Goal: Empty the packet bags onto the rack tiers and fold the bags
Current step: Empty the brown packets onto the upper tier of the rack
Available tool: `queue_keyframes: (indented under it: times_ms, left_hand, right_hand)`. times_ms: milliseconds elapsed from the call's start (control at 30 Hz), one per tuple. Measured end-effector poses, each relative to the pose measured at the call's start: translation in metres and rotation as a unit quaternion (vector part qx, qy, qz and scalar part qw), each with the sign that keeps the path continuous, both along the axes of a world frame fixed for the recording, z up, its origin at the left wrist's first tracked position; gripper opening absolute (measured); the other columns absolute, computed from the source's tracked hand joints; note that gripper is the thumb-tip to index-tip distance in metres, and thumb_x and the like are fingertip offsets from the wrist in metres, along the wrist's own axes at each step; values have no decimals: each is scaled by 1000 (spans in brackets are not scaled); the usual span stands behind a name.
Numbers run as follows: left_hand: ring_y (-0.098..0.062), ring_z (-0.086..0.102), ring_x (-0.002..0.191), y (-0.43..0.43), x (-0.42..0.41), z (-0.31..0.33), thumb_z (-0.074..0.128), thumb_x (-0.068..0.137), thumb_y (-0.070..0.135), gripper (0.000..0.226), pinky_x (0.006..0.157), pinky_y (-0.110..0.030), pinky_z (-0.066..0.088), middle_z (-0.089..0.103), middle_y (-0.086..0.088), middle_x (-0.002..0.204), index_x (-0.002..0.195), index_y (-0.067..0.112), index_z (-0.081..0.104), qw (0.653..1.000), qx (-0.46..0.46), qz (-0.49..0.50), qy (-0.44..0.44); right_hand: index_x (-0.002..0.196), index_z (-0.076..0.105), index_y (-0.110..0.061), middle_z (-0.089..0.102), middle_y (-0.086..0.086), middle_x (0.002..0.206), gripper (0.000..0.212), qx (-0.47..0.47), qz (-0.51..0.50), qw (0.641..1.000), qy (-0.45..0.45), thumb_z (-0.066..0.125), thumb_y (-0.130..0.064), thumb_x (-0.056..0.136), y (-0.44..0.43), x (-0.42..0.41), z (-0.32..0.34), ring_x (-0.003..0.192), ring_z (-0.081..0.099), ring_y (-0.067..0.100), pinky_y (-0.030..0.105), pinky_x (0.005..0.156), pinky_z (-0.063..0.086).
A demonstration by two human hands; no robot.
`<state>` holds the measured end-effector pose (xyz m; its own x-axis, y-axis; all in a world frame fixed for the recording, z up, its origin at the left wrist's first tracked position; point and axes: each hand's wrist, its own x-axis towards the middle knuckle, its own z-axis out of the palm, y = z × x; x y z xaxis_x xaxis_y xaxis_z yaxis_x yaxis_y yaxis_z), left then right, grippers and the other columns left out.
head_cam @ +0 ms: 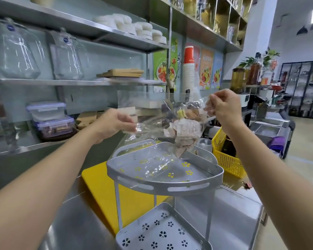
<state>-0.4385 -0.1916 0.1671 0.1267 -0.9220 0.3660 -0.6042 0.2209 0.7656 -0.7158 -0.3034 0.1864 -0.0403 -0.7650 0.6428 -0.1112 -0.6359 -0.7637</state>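
Note:
A clear plastic bag point(152, 123) hangs above the grey rack's top tier point(163, 184). My left hand point(116, 123) pinches the bag's left side and my right hand point(222, 105) pinches its upper right corner. Several small packets point(182, 130) bunch in the bag's lower right part, just over the back of the tier. Part of the bag's clear film drapes onto the top tier. The lower tier point(161, 231), with flower-shaped holes, holds nothing.
The rack stands on a steel counter, partly over a yellow board point(98, 179). A yellow basket point(226, 159) sits right behind the rack. Wall shelves at the left hold glass jars point(18, 53) and plastic boxes point(51, 116). A stack of paper cups point(188, 73) rises behind the bag.

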Motion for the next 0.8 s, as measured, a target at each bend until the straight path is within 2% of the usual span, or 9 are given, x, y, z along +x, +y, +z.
queue_keyframes:
  times_ms: [100, 167, 233, 300, 400, 500, 600, 700, 800]
  left_hand:
    - [-2, 53, 40, -6, -3, 0, 58, 89, 11, 22, 57, -25, 47, 61, 3, 45, 67, 11, 60, 992, -92, 47, 68]
    - [-1, 43, 33, -7, -12, 7, 52, 93, 15, 27, 44, -18, 40, 52, -1, 48, 66, 14, 53, 983, -147, 82, 69]
    - [0, 41, 33, -6, -21, 11, 49, 94, 22, 26, 41, -19, 35, 50, -3, 56, 69, 16, 51, 985, -146, 73, 47]
    - [-1, 47, 40, -3, -24, 6, 57, 89, 25, 18, 45, -19, 39, 56, -3, 61, 74, 15, 54, 995, -94, 32, 20]
    - [-15, 56, 66, -7, -17, -13, 74, 75, 15, 12, 66, -28, 44, 66, -15, 75, 78, 7, 65, 999, -21, 1, -30]
    - [-16, 52, 63, -14, -8, -27, 71, 78, 7, 12, 66, -27, 40, 63, -10, 67, 67, 10, 67, 997, -35, 60, -36]
    - [-12, 52, 62, -14, -5, -35, 69, 79, 6, 13, 62, -24, 40, 62, -1, 68, 69, 12, 66, 994, -26, 80, -67]
    - [-11, 52, 63, -11, -2, -40, 70, 78, 5, 19, 63, -24, 41, 62, 1, 68, 66, 18, 64, 996, -17, 72, -45]
    - [-14, 53, 66, -10, 2, -42, 72, 77, 7, 20, 69, -30, 43, 63, 0, 69, 66, 22, 64, 997, -15, 71, -25]
  right_hand:
    - [72, 49, -16, 59, 9, 62, 23, 0, -2, 1000, 19, 49, -7, 92, 0, 1, -4, 61, 58, 31, 43, 60, 49]
    - [70, 50, -21, 62, 14, 67, 21, -1, -15, 1000, 11, 52, -13, 90, -2, 1, -4, 66, 60, 35, 49, 67, 51]
    - [68, 51, -27, 66, 20, 81, 18, 1, -47, 999, 2, 54, -22, 85, -8, -1, -3, 76, 63, 39, 56, 74, 53]
    - [70, 52, -26, 66, 20, 83, 19, 11, -50, 999, -10, 54, -19, 87, -10, -3, -3, 72, 63, 33, 50, 69, 54]
    - [75, 52, -16, 60, 8, 67, 17, 21, -19, 999, -39, 52, -11, 91, -12, -3, -10, 59, 57, 24, 41, 61, 48]
    - [78, 54, -14, 58, 4, 69, 13, 38, 13, 999, -35, 54, -13, 91, -8, 1, -25, 62, 56, 22, 36, 60, 49]
    - [84, 56, -15, 64, 4, 74, 6, 82, 86, 993, -14, 58, -19, 89, -2, 0, -46, 65, 61, 15, 28, 63, 51]
    - [102, 60, -9, 67, 2, 85, 24, 149, 163, 975, 37, 64, -23, 83, -2, -5, -68, 74, 63, 11, 32, 74, 48]
    - [96, 68, -11, 67, 2, 87, 17, 164, 191, 965, 66, 65, -18, 81, -1, -9, -86, 77, 61, 9, 26, 75, 47]
